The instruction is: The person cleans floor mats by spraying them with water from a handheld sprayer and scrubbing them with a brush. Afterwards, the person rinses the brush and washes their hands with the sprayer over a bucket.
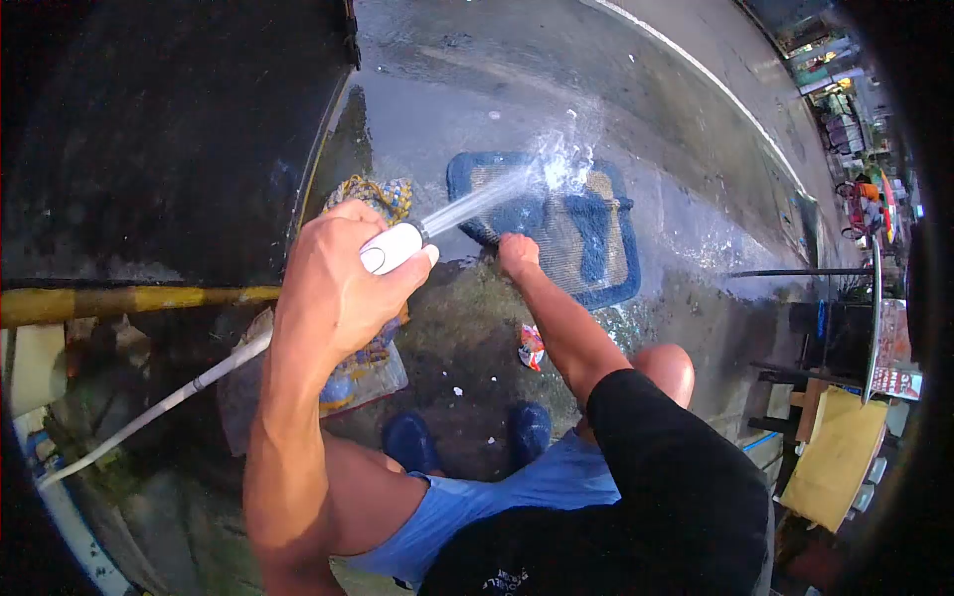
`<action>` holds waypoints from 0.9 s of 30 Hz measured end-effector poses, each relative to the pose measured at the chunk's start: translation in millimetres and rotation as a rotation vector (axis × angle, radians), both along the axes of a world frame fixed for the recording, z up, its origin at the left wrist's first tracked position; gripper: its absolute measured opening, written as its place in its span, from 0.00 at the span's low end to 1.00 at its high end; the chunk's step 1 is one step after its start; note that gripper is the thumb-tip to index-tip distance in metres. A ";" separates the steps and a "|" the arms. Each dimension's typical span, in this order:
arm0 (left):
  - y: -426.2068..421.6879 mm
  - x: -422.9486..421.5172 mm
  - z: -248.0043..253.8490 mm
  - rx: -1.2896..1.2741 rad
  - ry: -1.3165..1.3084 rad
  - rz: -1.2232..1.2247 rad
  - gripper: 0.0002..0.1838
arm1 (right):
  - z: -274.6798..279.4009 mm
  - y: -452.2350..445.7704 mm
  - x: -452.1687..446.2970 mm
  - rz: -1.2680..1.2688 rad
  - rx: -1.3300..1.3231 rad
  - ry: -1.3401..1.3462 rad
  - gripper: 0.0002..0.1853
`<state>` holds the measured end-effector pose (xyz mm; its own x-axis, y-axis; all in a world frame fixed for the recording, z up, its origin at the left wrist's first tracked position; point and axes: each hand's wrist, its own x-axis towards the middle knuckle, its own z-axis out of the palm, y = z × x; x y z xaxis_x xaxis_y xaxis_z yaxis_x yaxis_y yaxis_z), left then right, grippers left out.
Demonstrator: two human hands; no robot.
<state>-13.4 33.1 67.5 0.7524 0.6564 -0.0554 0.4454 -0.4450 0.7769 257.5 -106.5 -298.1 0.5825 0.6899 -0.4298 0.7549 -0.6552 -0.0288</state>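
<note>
My left hand (343, 263) is wrapped around a white spray nozzle (396, 248), which shoots a jet of water up and to the right. The water lands on the top edge of a blue and beige floor mat (596, 238) lying on the wet ground. My right hand (518, 255) is closed on the mat's near left edge, with the fingertips hidden. A pale hose (174, 402) runs from behind my left wrist to the lower left.
Beside my left hand lies a yellow and blue woven cloth (373, 194). A red wrapper (531, 348) sits near my blue shoes (412, 442). A yellow and black bar (149, 301) crosses at left; a tan board (835, 457) stands at right.
</note>
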 end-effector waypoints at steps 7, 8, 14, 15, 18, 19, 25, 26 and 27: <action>2.2 7.2 -11.8 0.020 0.048 -0.027 0.17 | 4.0 -39.6 59.1 -0.552 0.698 0.519 0.14; 1.9 8.1 -15.1 0.045 0.066 -0.026 0.17 | 1.7 -46.3 50.8 -0.503 0.677 0.153 0.15; 2.0 7.5 -20.4 0.125 0.010 -0.027 0.16 | 16.1 -25.8 -22.8 -0.077 0.546 -0.105 0.27; 0.9 6.7 -19.6 0.116 0.003 -0.032 0.16 | 15.7 -21.8 -35.0 -0.097 0.502 -0.129 0.29; 1.2 3.2 -14.5 0.111 0.002 -0.036 0.16 | 18.6 -6.9 -35.9 -0.207 0.406 -0.332 0.36; -0.1 1.8 -12.8 0.114 0.015 -0.036 0.16 | 11.2 -7.0 -27.8 -0.255 0.373 -0.420 0.39; -0.1 -5.4 -10.8 0.011 0.062 -0.025 0.19 | -1.8 1.7 37.7 -0.251 0.134 -0.370 0.23; 0.1 -5.4 -11.1 0.014 0.083 -0.026 0.19 | -12.9 3.8 44.9 -0.214 0.126 -0.398 0.20; 0.0 -5.7 -12.9 0.050 0.070 -0.031 0.18 | -9.8 6.9 42.7 -0.236 0.183 -0.370 0.18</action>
<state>-19.0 33.1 54.6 0.7681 0.6357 -0.0766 0.4831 -0.4968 0.7210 300.2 -99.6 -307.9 0.8232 0.5657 -0.0481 0.5677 -0.8190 0.0833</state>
